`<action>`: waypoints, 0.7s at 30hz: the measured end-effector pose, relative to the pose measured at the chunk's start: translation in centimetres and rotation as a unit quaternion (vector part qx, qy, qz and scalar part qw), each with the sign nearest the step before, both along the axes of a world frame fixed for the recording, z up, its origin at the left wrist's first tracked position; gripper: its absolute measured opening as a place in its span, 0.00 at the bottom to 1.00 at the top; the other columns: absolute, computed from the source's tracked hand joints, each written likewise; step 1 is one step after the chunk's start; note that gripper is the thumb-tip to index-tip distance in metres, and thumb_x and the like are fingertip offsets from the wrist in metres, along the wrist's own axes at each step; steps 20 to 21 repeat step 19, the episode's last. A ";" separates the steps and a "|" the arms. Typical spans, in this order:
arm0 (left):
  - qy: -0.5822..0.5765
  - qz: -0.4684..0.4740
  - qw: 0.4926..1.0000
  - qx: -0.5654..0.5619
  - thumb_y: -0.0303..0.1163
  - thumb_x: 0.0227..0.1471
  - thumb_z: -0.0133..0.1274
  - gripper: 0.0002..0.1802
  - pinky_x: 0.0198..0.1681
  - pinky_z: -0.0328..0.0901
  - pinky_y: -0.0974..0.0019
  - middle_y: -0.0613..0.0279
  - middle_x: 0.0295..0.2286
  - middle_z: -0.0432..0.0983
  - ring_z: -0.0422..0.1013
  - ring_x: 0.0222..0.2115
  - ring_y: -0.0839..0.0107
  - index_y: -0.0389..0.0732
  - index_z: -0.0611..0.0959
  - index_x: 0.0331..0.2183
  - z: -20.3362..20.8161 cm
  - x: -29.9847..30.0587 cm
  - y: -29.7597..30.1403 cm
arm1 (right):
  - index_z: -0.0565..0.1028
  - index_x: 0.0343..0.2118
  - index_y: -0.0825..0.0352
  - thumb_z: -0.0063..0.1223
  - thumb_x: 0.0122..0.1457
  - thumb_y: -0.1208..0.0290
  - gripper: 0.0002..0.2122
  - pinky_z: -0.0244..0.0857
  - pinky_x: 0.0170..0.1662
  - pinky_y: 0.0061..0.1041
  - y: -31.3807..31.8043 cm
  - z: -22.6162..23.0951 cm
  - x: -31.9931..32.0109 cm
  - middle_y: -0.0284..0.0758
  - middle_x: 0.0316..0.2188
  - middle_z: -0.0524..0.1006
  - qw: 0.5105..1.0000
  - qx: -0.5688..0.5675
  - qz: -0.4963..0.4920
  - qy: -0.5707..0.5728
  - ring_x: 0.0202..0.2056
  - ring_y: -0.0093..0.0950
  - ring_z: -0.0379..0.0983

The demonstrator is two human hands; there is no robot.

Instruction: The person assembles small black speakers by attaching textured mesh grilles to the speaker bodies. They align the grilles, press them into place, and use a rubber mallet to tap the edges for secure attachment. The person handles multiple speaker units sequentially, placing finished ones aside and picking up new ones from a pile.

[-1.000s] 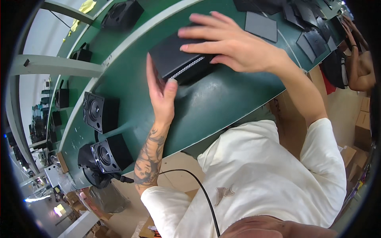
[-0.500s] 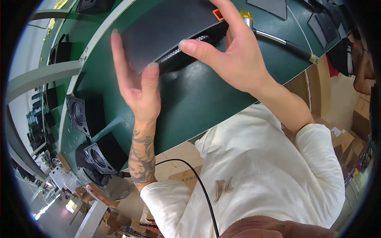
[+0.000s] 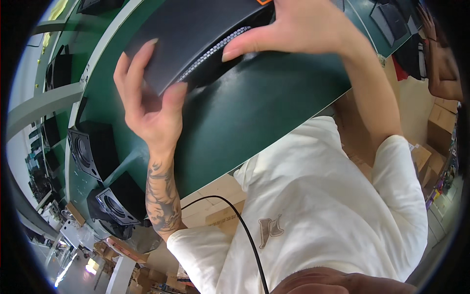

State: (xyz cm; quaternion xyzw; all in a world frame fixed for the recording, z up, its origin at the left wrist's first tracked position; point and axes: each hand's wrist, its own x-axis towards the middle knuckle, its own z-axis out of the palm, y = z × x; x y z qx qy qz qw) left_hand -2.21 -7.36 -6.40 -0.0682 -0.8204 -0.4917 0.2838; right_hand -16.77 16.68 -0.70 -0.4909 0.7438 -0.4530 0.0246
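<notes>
A black speaker cabinet (image 3: 183, 36) is tilted over the green bench, its smooth dark face toward me. Along its near edge runs a strip of silvery perforated mesh (image 3: 210, 55). My left hand (image 3: 155, 115) is closed round the cabinet's left end, thumb at the near corner and fingers bent over the face. Toward the other end, my right hand (image 3: 306, 29) grips the cabinet, its thumb lying along the near edge by the mesh; its fingers are mostly hidden. An orange piece (image 3: 264, 1) shows beside this hand at the top.
Two black speakers (image 3: 90, 149) (image 3: 125, 198) stand on the bench (image 3: 235, 117) at the left, near a pale metal rail (image 3: 46, 100). Dark mesh panels (image 3: 389, 22) lie at the far right. Another person's arm (image 3: 443, 73) is beyond them. Cardboard boxes (image 3: 440, 122) stand at right. A black cable (image 3: 245, 225) hangs before my shirt.
Both hands and the cabinet have shifted up and left in the picture. My left fingers have bent onto the face. The mallet seen earlier at right is now mostly hidden behind my right arm.
</notes>
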 end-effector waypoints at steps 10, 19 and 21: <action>0.011 0.038 0.997 -0.062 0.49 0.64 0.55 0.29 0.64 0.56 0.59 0.54 0.53 0.76 0.66 0.58 0.62 0.36 0.77 0.55 0.9 0.0 0.1 | 0.76 0.49 0.64 0.76 0.50 0.65 0.25 0.66 0.51 0.24 -1.9 0.2 1.3 0.37 0.48 0.67 0.988 -0.048 0.026 -0.142 0.49 0.28 0.69; -0.055 0.047 0.996 -0.042 0.57 0.63 0.52 0.35 0.66 0.54 0.57 0.48 0.62 0.66 0.63 0.62 0.60 0.35 0.76 0.56 3.2 1.4 0.6 | 0.77 0.49 0.62 0.73 0.53 0.52 0.26 0.65 0.53 0.28 -2.5 1.7 0.8 0.36 0.52 0.71 0.973 0.057 0.022 -0.222 0.51 0.31 0.71; -0.055 0.047 0.996 -0.042 0.57 0.63 0.52 0.35 0.66 0.54 0.57 0.48 0.62 0.66 0.63 0.62 0.60 0.35 0.76 0.56 3.2 1.4 0.6 | 0.77 0.49 0.62 0.73 0.53 0.52 0.26 0.65 0.53 0.28 -2.5 1.7 0.8 0.36 0.52 0.71 0.973 0.057 0.022 -0.222 0.51 0.31 0.71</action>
